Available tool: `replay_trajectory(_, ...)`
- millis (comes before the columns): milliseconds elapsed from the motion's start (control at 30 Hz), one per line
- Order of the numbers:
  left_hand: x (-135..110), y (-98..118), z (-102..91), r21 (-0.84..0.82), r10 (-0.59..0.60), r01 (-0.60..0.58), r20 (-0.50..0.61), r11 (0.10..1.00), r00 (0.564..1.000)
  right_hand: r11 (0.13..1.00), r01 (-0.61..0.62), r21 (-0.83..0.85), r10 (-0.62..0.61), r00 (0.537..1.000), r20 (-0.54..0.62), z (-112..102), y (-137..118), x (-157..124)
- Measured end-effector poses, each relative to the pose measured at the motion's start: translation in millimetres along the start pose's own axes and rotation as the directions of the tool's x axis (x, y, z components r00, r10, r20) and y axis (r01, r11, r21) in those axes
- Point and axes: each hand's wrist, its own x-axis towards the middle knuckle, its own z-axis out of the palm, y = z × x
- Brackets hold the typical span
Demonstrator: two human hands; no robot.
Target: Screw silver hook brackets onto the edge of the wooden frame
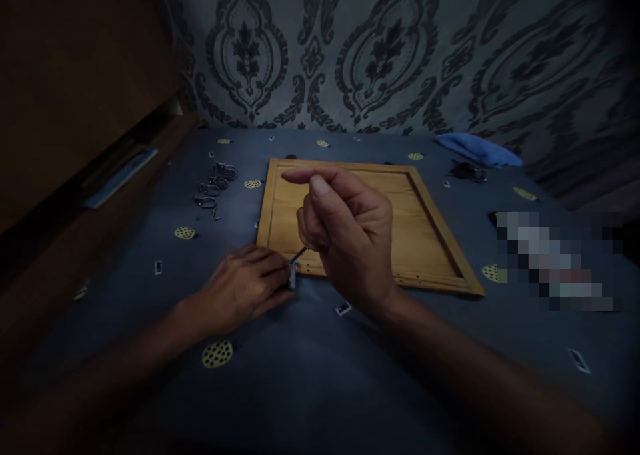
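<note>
A wooden panel [415, 242] with a raised frame lies flat on the cloth-covered surface. At its near left corner my left hand [245, 285] grips a small metal fitting [293, 275], held against the panel's edge. Above the panel my right hand [350, 232] is closed around a screwdriver [299, 255]. Only the thin dark shaft shows, slanting down to the fitting; the handle is hidden in my fist. A few small dark holes run along the panel's near edge.
Several metal fittings [213, 187] lie left of the panel, with small screws [215, 214] nearby. A blue cloth [480, 150] and a dark object [467, 170] sit at the back right. A blurred-out item [555, 262] lies right. Wooden furniture [85, 88] borders the left; patterned wall behind.
</note>
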Motion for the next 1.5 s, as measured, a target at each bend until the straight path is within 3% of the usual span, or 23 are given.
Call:
replay_trajectory(167,0,1,0.1,-0.004,-0.012,0.012,0.012,1.0,1.0,0.999,0.007,0.034,-0.009,0.999,0.041,-1,3,0)
replay_trajectory(433,0,0,0.6,-0.019,-0.023,0.023,0.028,1.0,0.999,0.997,-0.072,-0.007,0.071,0.961,0.268,-2,1,10)
replay_trajectory(733,0,1,-1.0,-0.034,-0.022,0.023,0.023,0.999,0.999,0.994,-0.092,-0.054,0.105,0.928,0.356,-4,-1,13)
replay_trajectory(933,1,1,-0.6,-0.028,-0.027,0.028,0.03,0.999,0.999,0.998,-0.066,-0.023,0.07,0.931,0.358,-2,0,11)
replay_trajectory(1167,0,1,-0.6,-0.023,-0.015,0.015,0.013,1.0,1.0,0.999,0.009,-0.031,-0.005,0.989,0.15,-5,-15,10)
replay_trajectory(1500,0,0,-0.2,-0.024,-0.022,0.023,0.024,0.999,0.999,1.0,-0.003,0.028,-0.001,0.989,0.146,-8,-3,7)
